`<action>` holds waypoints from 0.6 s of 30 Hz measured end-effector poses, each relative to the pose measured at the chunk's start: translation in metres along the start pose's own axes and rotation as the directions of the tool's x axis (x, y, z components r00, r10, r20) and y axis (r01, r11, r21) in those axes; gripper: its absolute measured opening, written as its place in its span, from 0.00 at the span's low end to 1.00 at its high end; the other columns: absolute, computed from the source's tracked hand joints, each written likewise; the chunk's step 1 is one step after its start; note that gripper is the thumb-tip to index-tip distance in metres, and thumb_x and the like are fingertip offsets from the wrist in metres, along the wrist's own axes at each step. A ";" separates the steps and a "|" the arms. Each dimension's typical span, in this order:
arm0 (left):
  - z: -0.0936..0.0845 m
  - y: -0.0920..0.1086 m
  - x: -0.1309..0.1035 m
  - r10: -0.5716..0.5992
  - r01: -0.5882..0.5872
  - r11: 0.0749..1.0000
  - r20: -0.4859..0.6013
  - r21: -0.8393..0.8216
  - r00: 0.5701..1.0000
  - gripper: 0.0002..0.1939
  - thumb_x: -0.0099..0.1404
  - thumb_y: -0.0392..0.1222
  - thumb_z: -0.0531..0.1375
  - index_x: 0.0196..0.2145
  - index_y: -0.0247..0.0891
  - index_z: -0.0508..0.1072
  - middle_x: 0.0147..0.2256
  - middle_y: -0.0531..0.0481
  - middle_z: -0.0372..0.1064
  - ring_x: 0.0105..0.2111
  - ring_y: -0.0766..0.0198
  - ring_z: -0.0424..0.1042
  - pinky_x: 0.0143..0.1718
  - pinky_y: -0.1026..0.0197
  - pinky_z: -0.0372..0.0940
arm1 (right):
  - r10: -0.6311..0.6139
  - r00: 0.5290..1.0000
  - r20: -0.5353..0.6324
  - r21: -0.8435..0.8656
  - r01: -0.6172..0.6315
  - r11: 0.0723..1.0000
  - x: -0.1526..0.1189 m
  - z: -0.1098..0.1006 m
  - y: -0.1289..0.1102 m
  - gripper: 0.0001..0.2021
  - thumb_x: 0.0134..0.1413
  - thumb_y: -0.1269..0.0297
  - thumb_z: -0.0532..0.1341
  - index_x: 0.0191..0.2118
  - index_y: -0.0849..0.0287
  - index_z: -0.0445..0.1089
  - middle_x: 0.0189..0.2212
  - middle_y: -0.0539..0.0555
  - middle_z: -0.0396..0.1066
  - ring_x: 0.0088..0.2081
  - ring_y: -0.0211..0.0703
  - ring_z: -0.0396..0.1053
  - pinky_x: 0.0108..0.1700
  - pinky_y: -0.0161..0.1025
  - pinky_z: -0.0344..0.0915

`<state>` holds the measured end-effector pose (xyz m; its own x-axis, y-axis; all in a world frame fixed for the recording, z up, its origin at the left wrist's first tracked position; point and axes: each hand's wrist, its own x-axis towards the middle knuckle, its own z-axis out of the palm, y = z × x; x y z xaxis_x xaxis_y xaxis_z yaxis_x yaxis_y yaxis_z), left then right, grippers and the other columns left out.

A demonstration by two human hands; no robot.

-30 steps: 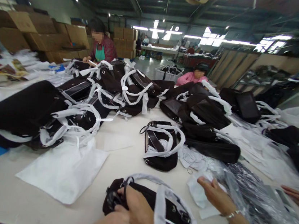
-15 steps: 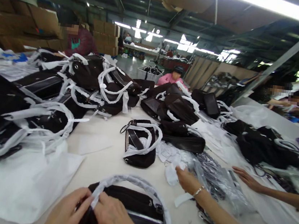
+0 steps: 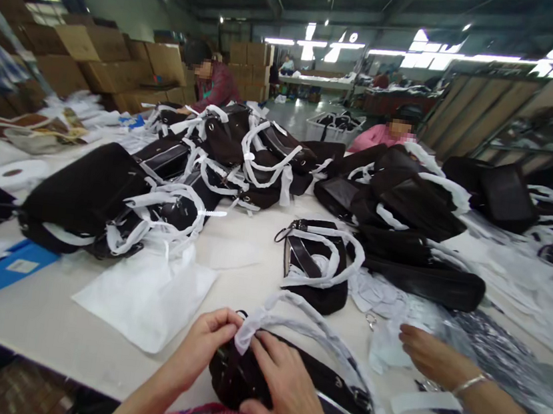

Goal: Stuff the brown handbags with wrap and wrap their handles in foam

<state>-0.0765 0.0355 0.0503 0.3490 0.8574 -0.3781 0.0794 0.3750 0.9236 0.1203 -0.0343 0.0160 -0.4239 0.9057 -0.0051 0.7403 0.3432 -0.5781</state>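
A black handbag point(image 3: 297, 364) lies on the table close to my body. Its handle point(image 3: 309, 308) is wrapped in white tissue-like covering and arches over the top. My left hand point(image 3: 204, 339) is closed, with thumb and fingers pinched at the bag's near left corner, beside the handle's wrapped end. A small dark loop shows just above those fingertips; what exactly they pinch is hidden. My right hand point(image 3: 286, 393) grips the bag's body, fingers curled over the top edge near the same handle end and thumb on the front.
Another black bag point(image 3: 317, 266) with wrapped handles lies ahead, before a pile of bags point(image 3: 229, 141). White fabric bag point(image 3: 150, 292) and blue tray point(image 3: 7, 268) are at left. At right, a co-worker's hand point(image 3: 434, 357) with a bracelet touches white paper near plastic bags point(image 3: 496, 348). Two people sit beyond.
My view has swung left, so things appear further right. Both hands stay at the handle's wrapped end. One co-worker hand at far right has left the view.
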 end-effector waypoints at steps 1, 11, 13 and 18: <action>0.000 -0.002 0.000 0.000 -0.001 0.999 -0.016 -0.055 1.000 0.15 0.58 0.49 0.63 0.38 0.36 0.72 0.28 0.53 0.71 0.31 0.63 0.68 0.36 0.62 0.62 | 0.026 0.999 -0.035 -0.081 -0.029 0.996 -0.009 0.003 0.009 0.49 0.41 0.61 0.75 0.68 0.59 0.55 0.65 0.67 0.59 0.60 0.64 0.64 0.60 0.57 0.66; -0.029 -0.011 0.011 -0.026 -0.009 0.985 -0.194 -0.175 0.981 0.19 0.51 0.49 0.67 0.36 0.38 0.67 0.19 0.62 0.57 0.17 0.75 0.46 0.19 0.69 0.40 | -0.254 0.861 -0.441 -0.568 -0.049 0.821 -0.052 0.038 0.054 0.27 0.70 0.47 0.42 0.42 0.62 0.69 0.35 0.63 0.77 0.33 0.51 0.76 0.34 0.43 0.73; -0.054 -0.016 0.011 -0.062 0.026 0.987 -0.225 -0.159 0.972 0.22 0.49 0.51 0.67 0.36 0.38 0.66 0.19 0.62 0.57 0.17 0.76 0.43 0.19 0.69 0.39 | -0.290 0.835 -0.468 -0.578 -0.041 0.815 -0.053 0.035 0.056 0.27 0.71 0.48 0.39 0.41 0.61 0.69 0.33 0.60 0.78 0.32 0.48 0.76 0.34 0.40 0.72; -0.081 -0.022 0.010 0.027 0.030 0.959 -0.197 0.282 0.980 0.18 0.57 0.53 0.59 0.37 0.37 0.69 0.26 0.53 0.67 0.24 0.66 0.63 0.27 0.62 0.61 | -0.302 0.826 -0.476 -0.564 -0.023 0.825 -0.054 0.041 0.058 0.27 0.69 0.45 0.42 0.41 0.60 0.70 0.33 0.60 0.78 0.31 0.50 0.77 0.33 0.42 0.72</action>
<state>-0.1506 0.0640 0.0212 0.1598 0.9200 -0.3578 0.3499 0.2861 0.8920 0.1648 -0.0730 -0.0511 -0.3252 0.7626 0.5591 0.9153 0.4025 -0.0165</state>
